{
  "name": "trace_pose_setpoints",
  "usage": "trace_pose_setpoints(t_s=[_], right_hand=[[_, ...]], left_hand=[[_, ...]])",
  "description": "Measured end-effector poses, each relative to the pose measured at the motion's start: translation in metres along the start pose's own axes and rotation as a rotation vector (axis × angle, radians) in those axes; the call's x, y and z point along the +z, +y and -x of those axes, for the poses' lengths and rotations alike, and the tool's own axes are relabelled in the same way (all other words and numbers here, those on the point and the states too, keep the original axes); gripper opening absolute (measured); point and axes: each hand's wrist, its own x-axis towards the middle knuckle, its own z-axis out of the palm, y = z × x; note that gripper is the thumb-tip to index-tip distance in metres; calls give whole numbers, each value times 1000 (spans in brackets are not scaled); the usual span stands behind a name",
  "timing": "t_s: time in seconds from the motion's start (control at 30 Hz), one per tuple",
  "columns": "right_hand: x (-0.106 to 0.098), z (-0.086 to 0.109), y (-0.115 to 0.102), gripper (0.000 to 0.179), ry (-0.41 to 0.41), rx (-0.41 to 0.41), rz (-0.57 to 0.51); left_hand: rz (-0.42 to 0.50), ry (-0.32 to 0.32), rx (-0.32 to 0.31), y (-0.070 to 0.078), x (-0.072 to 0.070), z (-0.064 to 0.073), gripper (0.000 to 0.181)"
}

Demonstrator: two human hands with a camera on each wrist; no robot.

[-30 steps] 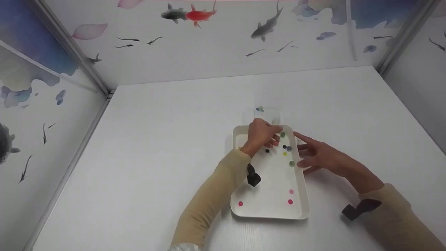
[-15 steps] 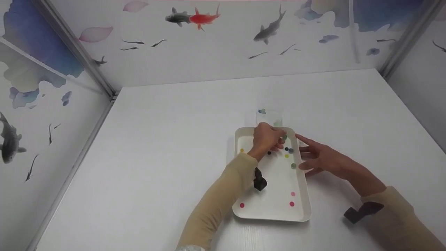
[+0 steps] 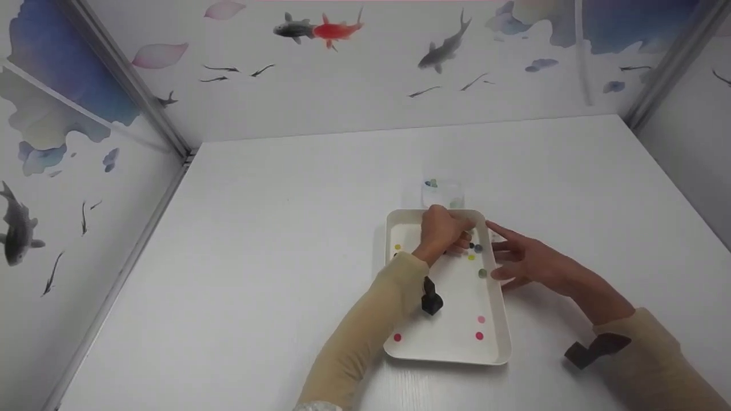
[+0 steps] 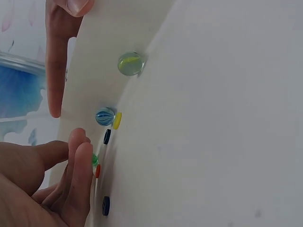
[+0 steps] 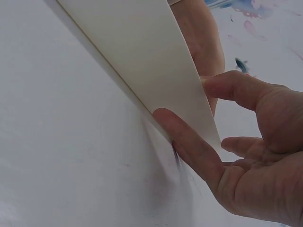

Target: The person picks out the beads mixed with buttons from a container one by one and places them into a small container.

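My left hand reaches into the far right corner of a shallow white tray, thumb and fingers bent toward each other. A green marble shows partly behind these fingers in the left wrist view; whether they pinch it is hidden. Beside it lie an orange-red button and dark buttons. A blue striped marble touches a yellow button, and a green-yellow marble sits against the wall. My right hand rests spread, fairly straight fingers against the tray's right outer wall and rim.
A clear container with a few bluish and green marbles stands just beyond the tray's far edge. Red buttons and a pink button lie near the tray's front. Patterned panels surround the white table.
My left hand has moved slightly right toward the tray's corner, now covering the green marble in the head view. My right hand stays at the tray's side. The head view has shifted slightly.
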Motion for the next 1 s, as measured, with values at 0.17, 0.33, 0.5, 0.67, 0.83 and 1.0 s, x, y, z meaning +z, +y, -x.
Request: trace_pose_setpoints(t_s=[0.17, 0.33, 0.5, 0.67, 0.83, 1.0], right_hand=[[1, 1, 2, 104, 5, 5, 11], [0, 2, 2, 104, 4, 8, 7], [1, 2, 1, 104, 6, 9, 11], [0, 2, 1, 104, 1, 3, 8], [-2, 1, 3, 104, -21, -21, -18], [-3, 1, 2, 103, -22, -23, -4]], left_hand=[[8, 2, 5, -1, 4, 0, 18], [13, 22, 6, -3, 7, -1, 20], [6, 38, 16, -4, 9, -2, 20], [12, 39, 28, -6, 9, -3, 21], [13, 42, 24, -7, 8, -4, 22], [28, 28, -8, -5, 7, -3, 20]])
